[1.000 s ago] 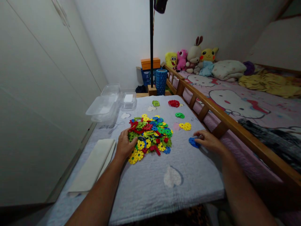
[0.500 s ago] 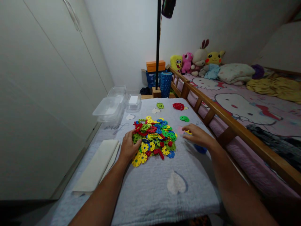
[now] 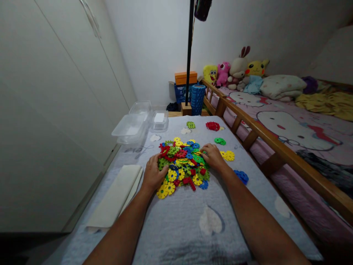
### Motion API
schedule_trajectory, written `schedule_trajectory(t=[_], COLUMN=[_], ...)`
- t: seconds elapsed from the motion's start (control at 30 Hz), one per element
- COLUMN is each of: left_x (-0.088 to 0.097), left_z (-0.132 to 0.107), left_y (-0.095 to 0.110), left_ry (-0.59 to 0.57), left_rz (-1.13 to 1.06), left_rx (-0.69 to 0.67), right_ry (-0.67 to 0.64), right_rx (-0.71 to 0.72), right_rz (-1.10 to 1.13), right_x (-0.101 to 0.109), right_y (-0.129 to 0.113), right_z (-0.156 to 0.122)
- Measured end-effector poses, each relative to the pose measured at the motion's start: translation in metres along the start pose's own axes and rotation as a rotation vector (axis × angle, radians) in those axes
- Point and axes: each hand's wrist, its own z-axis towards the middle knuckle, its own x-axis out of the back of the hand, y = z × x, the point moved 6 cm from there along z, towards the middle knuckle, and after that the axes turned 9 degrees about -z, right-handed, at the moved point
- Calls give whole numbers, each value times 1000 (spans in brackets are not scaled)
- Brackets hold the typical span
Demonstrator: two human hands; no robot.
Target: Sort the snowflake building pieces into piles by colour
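Observation:
A heap of plastic snowflake building discs [image 3: 182, 162] in yellow, red, green and blue lies in the middle of the cloth-covered table. My left hand [image 3: 154, 171] rests against the heap's left side, thumb and fingers apart, holding nothing. At the right edge of the heap is my right hand [image 3: 213, 156], its bent fingers touching green and yellow discs and looking slightly apart. Sorted by colour, small groups lie around: yellow discs [image 3: 228, 155], blue discs [image 3: 241, 177], green discs [image 3: 220, 141], red discs [image 3: 213, 126] and lime-green pieces [image 3: 191, 124].
Clear plastic boxes [image 3: 129, 126] stand at the back left, beside a smaller lidded box [image 3: 159, 119]. A folded cream cloth [image 3: 116, 197] lies along the left. The wooden bed rail [image 3: 256, 130] borders the table's right side. Behind rise a black pole [image 3: 188, 55] and a blue roller [image 3: 198, 99].
My right hand has moved left from the yellow discs to the heap's right edge, uncovering the yellow and blue groups. My left hand stays by the heap. The view has shifted slightly.

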Motion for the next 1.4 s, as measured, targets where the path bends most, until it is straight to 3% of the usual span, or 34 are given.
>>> schedule_trajectory(t=[0.23,0.43,0.57,0.67,0.9,1.13,1.4], left_x=[0,2,2,2,2,1,2], left_z=[0,-1,-1,0,0,0,0], left_y=[1,3,3,2,1,0,1], left_ry=[-4,-4,-12,-11,-10,-5,10], left_rz=[-7,-12,4,8,-4,0,-1], left_rx=[21,12,20,18,8,23,15], right_ry=[150,204,145,118,38,135,-67], right_rx=[-32,-316,-472,-514,-484,-491,-407], right_rz=[188,270,216,202,85,-160,-241], right_x=[29,58,58,52,39,48,35], right_y=[14,79,122,137,126,126,112], right_z=[1,-14,-35,-46,-47,-48,-45])
